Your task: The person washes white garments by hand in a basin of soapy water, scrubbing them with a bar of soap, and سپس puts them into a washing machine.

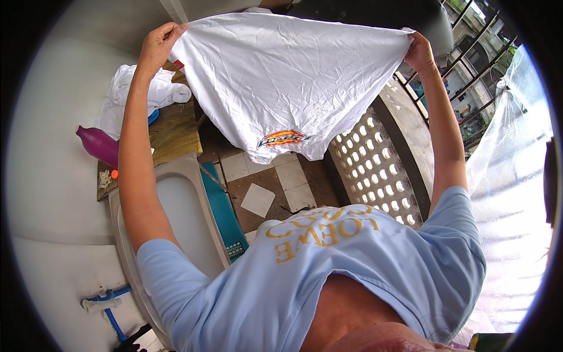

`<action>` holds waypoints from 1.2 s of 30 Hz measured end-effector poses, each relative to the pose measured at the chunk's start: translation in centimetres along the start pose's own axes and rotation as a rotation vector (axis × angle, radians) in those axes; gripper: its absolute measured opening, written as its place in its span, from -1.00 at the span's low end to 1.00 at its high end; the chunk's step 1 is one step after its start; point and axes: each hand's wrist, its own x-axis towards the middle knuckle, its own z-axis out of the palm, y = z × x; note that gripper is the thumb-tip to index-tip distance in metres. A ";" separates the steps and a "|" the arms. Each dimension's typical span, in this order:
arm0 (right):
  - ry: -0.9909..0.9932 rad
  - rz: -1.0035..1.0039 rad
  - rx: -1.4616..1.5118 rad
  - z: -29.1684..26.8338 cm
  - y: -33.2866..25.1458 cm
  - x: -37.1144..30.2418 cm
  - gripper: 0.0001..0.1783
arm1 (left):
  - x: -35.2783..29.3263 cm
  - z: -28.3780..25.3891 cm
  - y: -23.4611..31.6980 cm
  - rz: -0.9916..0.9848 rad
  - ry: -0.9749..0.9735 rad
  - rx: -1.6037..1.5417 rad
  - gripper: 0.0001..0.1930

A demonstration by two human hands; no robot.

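Stretched wide between both raised hands hangs a white T-shirt, creased, with a colourful printed patch near its lower edge and a small red tag at the left side. My left hand pinches its upper left corner. At the upper right corner, my right hand is closed on the cloth. The shirt's lower part droops over the tiled floor, and what lies directly behind it is hidden.
On the left, a basin of cloudy water stands beside a wooden board bearing a purple bottle and a white plastic bag. A perforated panel, window bars and a clear plastic sheet are on the right.
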 end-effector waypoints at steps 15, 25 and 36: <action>-0.202 -0.064 -1.181 9.7 5.9 -0.9 -0.62 | -0.5 3.3 6.5 -0.168 -0.157 -0.016 -0.69; 0.084 -0.190 -0.026 16.2 27.5 -6.7 -0.38 | 5.6 9.4 21.9 -0.016 -0.113 -0.610 -0.77; -0.538 0.311 -0.111 20.8 31.2 -5.5 -0.50 | -3.6 12.8 13.6 0.050 -0.141 -0.650 -0.51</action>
